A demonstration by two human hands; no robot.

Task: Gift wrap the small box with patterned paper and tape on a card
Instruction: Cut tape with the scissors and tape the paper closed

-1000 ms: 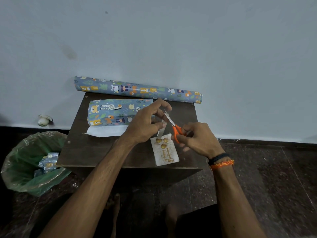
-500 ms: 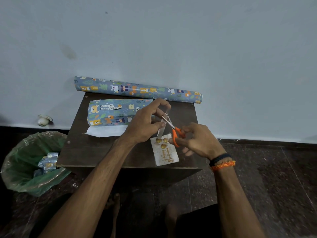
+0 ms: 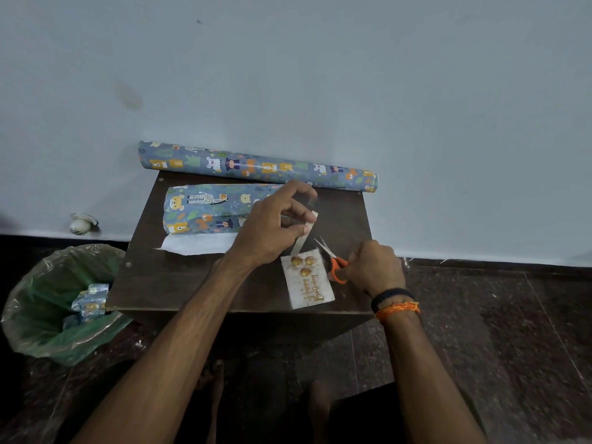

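a person's left hand (image 3: 272, 225) pinches a short strip of clear tape (image 3: 304, 232) between thumb and fingers above a small dark brown wooden table (image 3: 179, 280), the strip's lower end hanging just over a white greeting card with gold balloons and gold lettering (image 3: 309, 282) that lies flat near the table's front edge. the right hand (image 3: 374, 267), fingers curled, grips orange-handled scissors (image 3: 333, 261) just beside the card's right side, blades pointing away and slightly parted. the box wrapped in blue animal-patterned paper (image 3: 208, 209) sits behind the left hand, a white flap of paper (image 3: 198, 245) spread in front of it. a roll of the same patterned paper (image 3: 256, 166) lies along the pale wall. a green-lined bin (image 3: 41, 302) stands left of the table.
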